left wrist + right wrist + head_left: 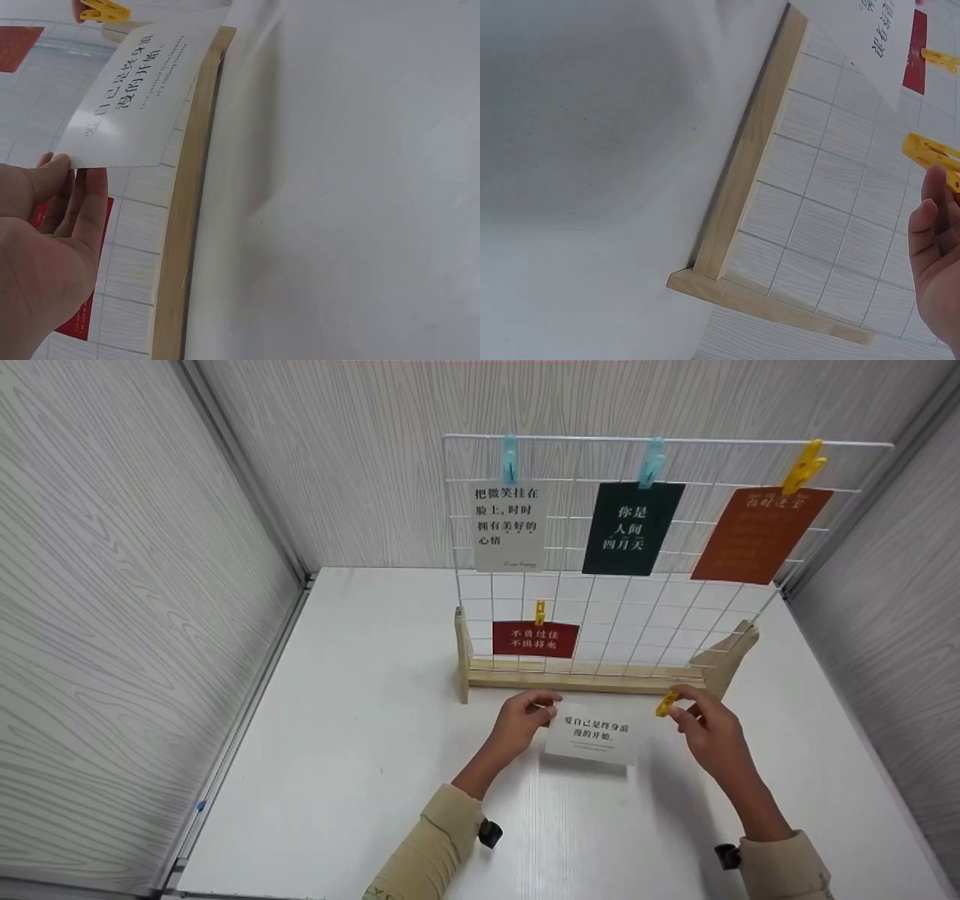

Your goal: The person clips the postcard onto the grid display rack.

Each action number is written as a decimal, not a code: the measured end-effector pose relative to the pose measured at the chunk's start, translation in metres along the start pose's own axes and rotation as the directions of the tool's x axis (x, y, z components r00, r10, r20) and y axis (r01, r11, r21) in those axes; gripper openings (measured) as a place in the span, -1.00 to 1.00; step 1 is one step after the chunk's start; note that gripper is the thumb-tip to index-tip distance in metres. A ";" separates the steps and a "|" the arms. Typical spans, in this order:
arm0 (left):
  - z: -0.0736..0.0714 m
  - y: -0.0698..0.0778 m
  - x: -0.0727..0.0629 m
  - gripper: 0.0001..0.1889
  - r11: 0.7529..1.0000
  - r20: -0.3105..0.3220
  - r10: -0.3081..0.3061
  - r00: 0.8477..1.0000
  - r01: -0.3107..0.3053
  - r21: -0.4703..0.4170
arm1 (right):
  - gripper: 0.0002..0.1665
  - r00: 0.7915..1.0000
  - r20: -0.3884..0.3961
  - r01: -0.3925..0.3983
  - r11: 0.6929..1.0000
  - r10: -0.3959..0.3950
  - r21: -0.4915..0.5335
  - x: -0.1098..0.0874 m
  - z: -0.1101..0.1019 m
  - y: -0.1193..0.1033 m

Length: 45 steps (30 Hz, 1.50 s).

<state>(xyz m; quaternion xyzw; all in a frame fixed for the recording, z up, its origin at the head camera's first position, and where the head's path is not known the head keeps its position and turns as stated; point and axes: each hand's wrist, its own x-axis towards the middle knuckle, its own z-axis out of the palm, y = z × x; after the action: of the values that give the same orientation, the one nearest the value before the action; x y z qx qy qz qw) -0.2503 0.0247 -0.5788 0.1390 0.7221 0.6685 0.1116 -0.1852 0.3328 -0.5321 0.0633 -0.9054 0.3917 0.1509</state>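
Observation:
My left hand (523,725) pinches the upper left corner of a white card (592,742) printed with dark Chinese writing, held above the table in front of the wire rack. In the left wrist view the thumb lies over the edge of the card (142,97). To the right of the card, my right hand (711,733) pinches a yellow clothes peg (666,704) between thumb and fingers. The peg (934,154) is apart from the card in the right wrist view.
A white wire grid (622,607) stands in a wooden base (585,681). Pegged on it are a white card (510,551), a dark green card (622,559), an orange card (742,555) and a small red card (535,640). Around the white table (360,675) stand wood-grain panels.

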 end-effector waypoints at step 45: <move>0.059 0.047 0.063 -0.78 0.988 -0.085 0.077 0.993 -0.065 0.140 | -0.75 0.962 -0.272 0.021 0.997 0.000 0.076 0.058 -0.021 -0.009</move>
<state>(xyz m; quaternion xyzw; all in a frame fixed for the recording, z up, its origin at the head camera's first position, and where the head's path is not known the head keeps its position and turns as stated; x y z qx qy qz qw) -0.2866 0.1050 -0.5354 0.1417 0.7650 0.6267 0.0451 -0.2331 0.3420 -0.4937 0.0197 -0.8597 0.4312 0.2730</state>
